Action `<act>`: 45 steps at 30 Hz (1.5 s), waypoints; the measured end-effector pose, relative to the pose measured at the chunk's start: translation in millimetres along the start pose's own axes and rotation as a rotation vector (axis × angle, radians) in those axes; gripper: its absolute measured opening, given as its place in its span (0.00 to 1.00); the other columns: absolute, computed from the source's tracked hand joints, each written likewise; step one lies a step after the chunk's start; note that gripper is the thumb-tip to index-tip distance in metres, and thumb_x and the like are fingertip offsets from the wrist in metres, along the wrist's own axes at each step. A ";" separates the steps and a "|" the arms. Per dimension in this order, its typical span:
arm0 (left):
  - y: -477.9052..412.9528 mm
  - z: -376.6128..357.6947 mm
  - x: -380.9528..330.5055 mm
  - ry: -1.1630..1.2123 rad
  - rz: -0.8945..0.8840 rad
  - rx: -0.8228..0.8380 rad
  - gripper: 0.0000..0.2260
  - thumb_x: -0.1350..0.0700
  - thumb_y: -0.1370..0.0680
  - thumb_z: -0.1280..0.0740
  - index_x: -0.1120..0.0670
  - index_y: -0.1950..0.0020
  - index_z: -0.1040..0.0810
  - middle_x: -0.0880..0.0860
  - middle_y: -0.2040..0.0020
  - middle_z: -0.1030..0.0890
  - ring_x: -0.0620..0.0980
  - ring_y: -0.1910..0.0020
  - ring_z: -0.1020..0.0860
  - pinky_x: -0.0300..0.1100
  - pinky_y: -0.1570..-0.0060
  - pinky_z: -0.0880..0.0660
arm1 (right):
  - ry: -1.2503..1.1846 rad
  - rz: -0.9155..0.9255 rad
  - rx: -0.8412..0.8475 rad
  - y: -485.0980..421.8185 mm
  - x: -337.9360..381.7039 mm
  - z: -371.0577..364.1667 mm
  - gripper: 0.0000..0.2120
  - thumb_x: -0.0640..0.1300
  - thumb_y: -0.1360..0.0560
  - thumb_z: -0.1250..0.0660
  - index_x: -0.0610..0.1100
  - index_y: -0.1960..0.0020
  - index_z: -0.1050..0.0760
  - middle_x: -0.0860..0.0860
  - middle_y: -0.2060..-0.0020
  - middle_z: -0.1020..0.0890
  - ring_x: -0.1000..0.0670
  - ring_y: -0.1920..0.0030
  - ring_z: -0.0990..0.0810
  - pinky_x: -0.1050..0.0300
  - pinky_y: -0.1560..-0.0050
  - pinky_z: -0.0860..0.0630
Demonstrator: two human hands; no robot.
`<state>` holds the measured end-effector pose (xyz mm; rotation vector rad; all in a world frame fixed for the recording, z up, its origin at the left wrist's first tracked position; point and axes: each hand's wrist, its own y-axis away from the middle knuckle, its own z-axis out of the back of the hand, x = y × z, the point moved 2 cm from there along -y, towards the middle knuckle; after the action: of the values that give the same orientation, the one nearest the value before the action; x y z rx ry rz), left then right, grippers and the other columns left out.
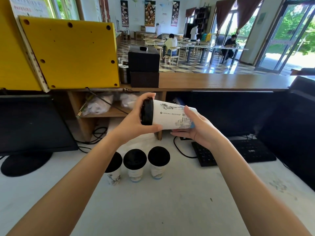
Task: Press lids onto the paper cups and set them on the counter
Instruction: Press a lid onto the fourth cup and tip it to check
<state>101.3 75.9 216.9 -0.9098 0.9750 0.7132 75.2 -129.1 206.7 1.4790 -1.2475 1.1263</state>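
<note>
Right now, nearest the camera, three lidded paper cups stand upright in a row on the white desk (170,201): left cup (113,174) partly hidden behind the left forearm, middle cup (135,165), right cup (158,161). Each wears a black lid, so these look done.

Above them, held in the air, is the paper cup (170,115) in hand, tipped on its side, mouth to the left, base to the right. Black lid (147,111) sits over the mouth. Left hand (136,120) is wrapped around the lid rim, fingers over the top, thumb underneath. Right hand (196,128) cups the base end, thumb on top of the wall, fingers below. Both are closed on the same cup.

Judgement: step is pressing the lid home, likely the fourth cup. Can't tell if the rim is seated all round; the far side is hidden by fingers. To do it well: brace the base with the right hand, squeeze the lid straight along the cup axis, work around the rim with the thumb until it seats evenly, avoid crushing the thin paper wall. Then turn upright and set it just beside the right cup, clear of the keyboard (230,152) and its cable.

Further back: monitor (30,123) at left, wooden shelf (105,114) with bags, yellow panel (71,53), black box (144,58).
</note>
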 end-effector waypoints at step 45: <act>-120.1 -34.6 6.5 0.012 0.203 0.118 0.28 0.48 0.28 0.28 0.54 0.31 0.33 0.49 0.39 0.23 0.41 0.46 0.24 0.30 0.57 0.28 | 0.466 0.398 -0.276 -80.0 114.5 -3.0 0.20 0.48 0.32 0.26 0.45 0.43 0.24 0.49 0.50 0.16 0.49 0.50 0.17 0.48 0.44 0.21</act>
<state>191.2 -8.1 239.4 -0.7192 1.1192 0.8133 164.3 -139.9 313.9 0.7210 -1.3215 1.3928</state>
